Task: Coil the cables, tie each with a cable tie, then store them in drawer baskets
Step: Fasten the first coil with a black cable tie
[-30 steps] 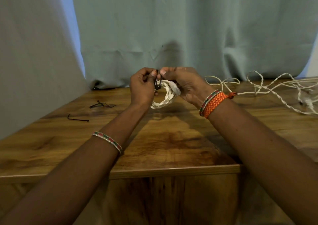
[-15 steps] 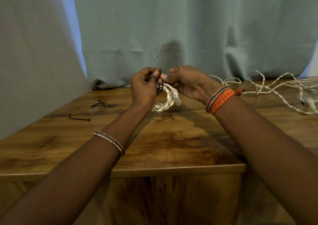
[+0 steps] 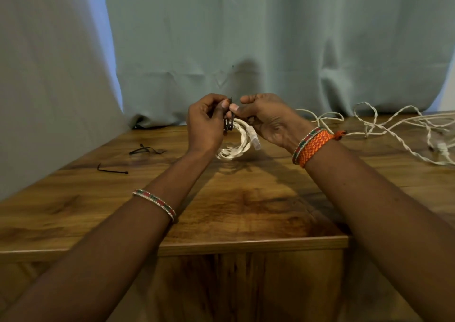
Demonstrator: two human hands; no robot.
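While the coiled white cable (image 3: 237, 142) hangs between them, the left hand (image 3: 205, 124) and right hand (image 3: 267, 118) both pinch its black cable tie (image 3: 229, 122).

2 hands (image 3: 204, 122), 3 ties (image 3: 112, 170) (perhaps more).

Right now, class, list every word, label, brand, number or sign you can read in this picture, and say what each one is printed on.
None: no readable text appears anywhere in this view.
Coiled white cable and its clear plug: no print visible.
Black cable tie, pinched by the left hand and right hand: no marking.
Orange bracelet and beaded bracelet: woven patterns only, no letters.
Wooden table and curtain: plain.
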